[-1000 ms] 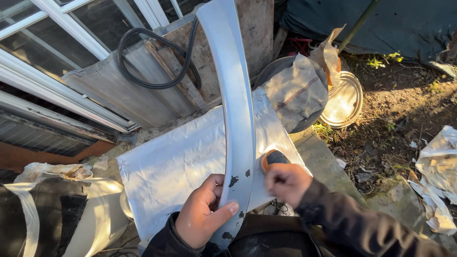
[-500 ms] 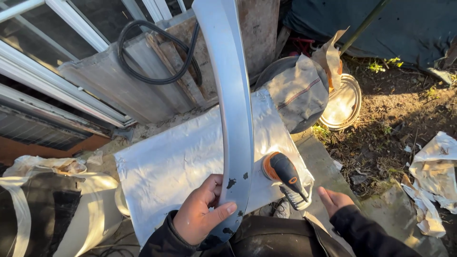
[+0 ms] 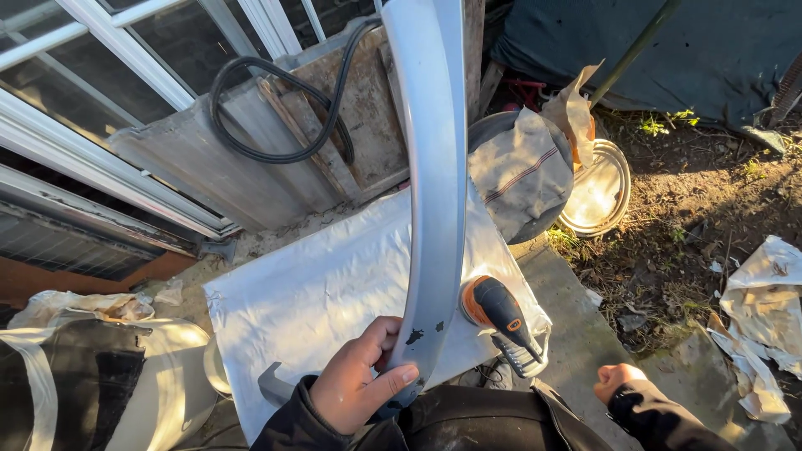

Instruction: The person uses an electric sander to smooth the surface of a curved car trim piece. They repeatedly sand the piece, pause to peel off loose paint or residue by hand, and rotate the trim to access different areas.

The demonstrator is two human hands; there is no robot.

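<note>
Item: long curved silver-grey trim panel (image 3: 434,167), standing nearly upright, lower end clasped in the left hand (image 3: 361,386), thumb across its face and fingers wrapped behind; small dark chips in the paint sit just above the thumb. Right hand (image 3: 622,384): free, loosely curled, holding nothing, low and well to the right of the grip. Just right of the grip: orange-and-black handheld power sander (image 3: 501,321), lying unheld on the white sheet (image 3: 317,292) that spreads behind and left of the panel. Above the grip: the panel's upper end runs out of view past a black hose loop (image 3: 276,117) on leaning boards. Up and to the right: a grey cloth (image 3: 518,163) draped over a round object, a shiny metal dish (image 3: 597,194) beside it. Hazards, as judged: held by one hand at the bottom only, the tall panel could tip or twist and strike the boards or the hose; the sander near the sheet's edge could be knocked off. Room: open dirt ground far right; window frame crowds the left.
</note>
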